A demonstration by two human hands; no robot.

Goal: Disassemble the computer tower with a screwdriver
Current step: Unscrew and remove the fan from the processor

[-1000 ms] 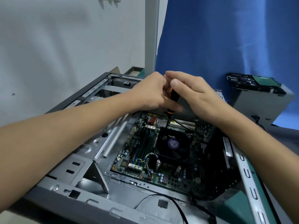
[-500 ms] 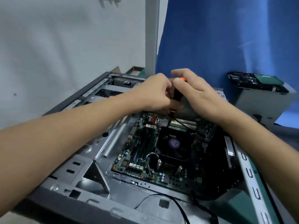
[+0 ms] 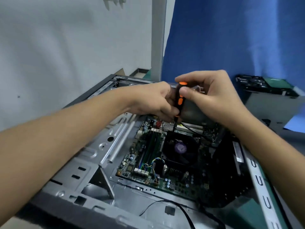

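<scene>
Screwdriver (image 3: 179, 103) upright | left hand (image 3: 154, 100) fingers clamped low | right hand (image 3: 214, 98) fingers pinching top

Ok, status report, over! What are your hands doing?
Copy: left hand and right hand both hold black-and-orange screwdriver, upright. Tip down at far end of green motherboard. Thin black cable beside tip.

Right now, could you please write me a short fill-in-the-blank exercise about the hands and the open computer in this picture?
1. The screwdriver has a black handle with ____ patches.
2. Counting the left hand and the right hand, ____ hands hold it.
3. The round sticker on the fan is ____.
4. The cloth behind the computer case is ____.

Missing words: orange; two; purple; blue.
</scene>
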